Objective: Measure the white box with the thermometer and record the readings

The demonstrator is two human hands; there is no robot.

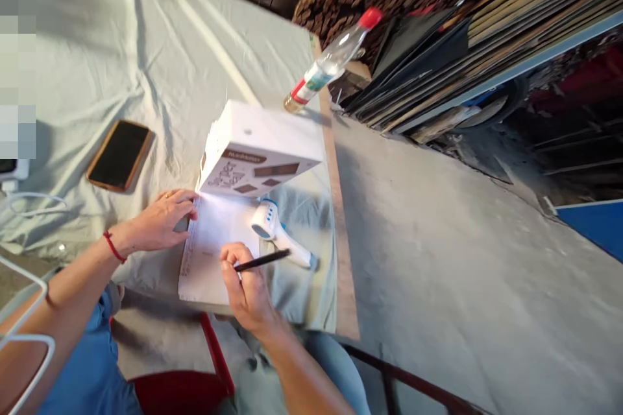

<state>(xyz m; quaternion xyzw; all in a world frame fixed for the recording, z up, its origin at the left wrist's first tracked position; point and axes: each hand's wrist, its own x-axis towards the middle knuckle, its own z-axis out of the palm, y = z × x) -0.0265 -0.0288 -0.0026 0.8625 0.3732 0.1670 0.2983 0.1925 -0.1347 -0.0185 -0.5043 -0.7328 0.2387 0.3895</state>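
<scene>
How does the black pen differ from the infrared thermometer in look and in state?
The black pen is slim and straight; the infrared thermometer has a bulky head and a handle. The pen is dark, while the thermometer is white with blue parts. The right hand holds the pen, but the thermometer lies unheld. Both are close to that hand.

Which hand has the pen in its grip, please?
The right hand, over the paper, holds the black pen; the left hand, wearing a red bracelet, holds none.

Matt paper sheet [209,266]; smooth plastic thermometer [281,233]; rumpled cloth cover [73,71] (glossy phone screen [119,154]).
</scene>
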